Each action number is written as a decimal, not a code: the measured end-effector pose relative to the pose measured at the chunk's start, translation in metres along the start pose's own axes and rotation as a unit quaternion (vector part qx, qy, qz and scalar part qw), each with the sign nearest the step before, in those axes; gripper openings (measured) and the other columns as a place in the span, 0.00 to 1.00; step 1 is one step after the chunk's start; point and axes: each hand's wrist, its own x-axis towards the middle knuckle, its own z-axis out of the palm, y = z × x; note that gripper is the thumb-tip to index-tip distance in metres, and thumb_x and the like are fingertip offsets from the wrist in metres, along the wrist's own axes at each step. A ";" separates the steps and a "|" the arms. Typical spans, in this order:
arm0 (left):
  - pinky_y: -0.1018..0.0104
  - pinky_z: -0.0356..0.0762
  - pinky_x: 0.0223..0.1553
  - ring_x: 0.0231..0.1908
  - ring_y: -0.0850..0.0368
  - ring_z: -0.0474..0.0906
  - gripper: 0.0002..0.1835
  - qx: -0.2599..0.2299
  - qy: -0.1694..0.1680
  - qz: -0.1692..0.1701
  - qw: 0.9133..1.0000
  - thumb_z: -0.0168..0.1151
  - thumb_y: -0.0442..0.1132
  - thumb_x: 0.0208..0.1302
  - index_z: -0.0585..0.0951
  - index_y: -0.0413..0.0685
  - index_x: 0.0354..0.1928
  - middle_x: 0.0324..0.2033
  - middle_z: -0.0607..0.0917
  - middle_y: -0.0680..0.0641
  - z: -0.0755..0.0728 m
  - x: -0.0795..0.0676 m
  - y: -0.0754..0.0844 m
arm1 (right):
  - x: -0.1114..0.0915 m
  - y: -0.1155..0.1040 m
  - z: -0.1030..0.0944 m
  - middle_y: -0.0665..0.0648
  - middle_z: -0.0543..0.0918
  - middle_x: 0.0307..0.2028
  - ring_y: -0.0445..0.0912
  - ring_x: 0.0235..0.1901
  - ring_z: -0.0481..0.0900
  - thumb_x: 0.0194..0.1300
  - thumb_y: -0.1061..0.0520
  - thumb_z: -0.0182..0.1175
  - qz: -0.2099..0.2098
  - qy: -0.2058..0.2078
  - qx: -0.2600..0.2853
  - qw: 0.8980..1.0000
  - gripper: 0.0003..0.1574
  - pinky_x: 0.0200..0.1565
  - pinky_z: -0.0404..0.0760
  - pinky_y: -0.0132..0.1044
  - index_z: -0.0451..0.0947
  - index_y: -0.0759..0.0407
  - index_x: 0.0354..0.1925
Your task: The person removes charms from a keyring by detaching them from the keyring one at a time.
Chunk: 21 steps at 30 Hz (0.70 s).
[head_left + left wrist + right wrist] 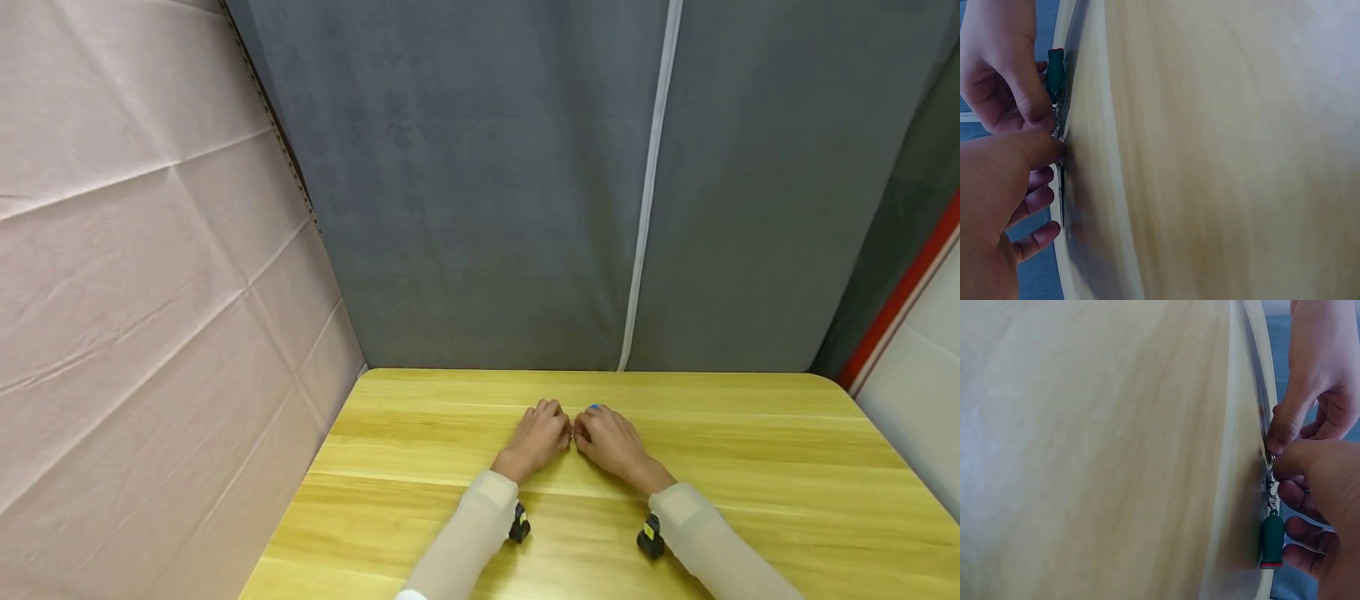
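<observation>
A keychain with a green bottle-shaped pendant (pixel 1272 540), red at its end, lies along the tabletop under both hands. My right hand (pixel 611 442) pinches the metal links between thumb and forefinger, its other fingers loosely bent by the pendant. Tip to tip with it, my left hand (pixel 538 437) pinches the same metal part with thumb and forefinger. From under the left fingers a thin metal piece (pixel 1062 197) sticks out, seen edge-on; I cannot tell its kind. The fingertips cover the spot where the metal parts meet.
Both hands are over the far half of a yellow wood-grain table (pixel 420 417). A grey curtain (pixel 487 208) hangs behind its back edge, and a pale pink cloth (pixel 150 292) hangs on the left. Small black cameras (pixel 651 537) are strapped to both wrists.
</observation>
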 end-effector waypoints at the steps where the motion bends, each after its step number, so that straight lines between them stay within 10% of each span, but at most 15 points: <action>1: 0.69 0.68 0.40 0.42 0.61 0.69 0.06 0.001 0.003 0.003 1.000 0.56 0.48 0.71 0.82 0.61 0.37 0.42 0.76 0.58 0.001 0.000 -0.001 | 0.000 0.000 0.000 0.44 0.72 0.24 0.39 0.26 0.65 0.57 0.57 0.69 0.000 0.002 0.000 1.000 0.09 0.29 0.66 0.31 0.78 0.49 0.26; 21: 0.80 0.66 0.31 0.33 0.65 0.66 0.03 -0.111 0.040 0.042 0.992 0.58 0.38 0.66 0.77 0.55 0.35 0.31 0.76 0.58 -0.009 0.003 -0.014 | 0.007 0.006 -0.005 0.45 0.77 0.27 0.38 0.28 0.71 0.60 0.58 0.65 0.062 0.001 0.073 0.995 0.04 0.33 0.74 0.35 0.79 0.50 0.32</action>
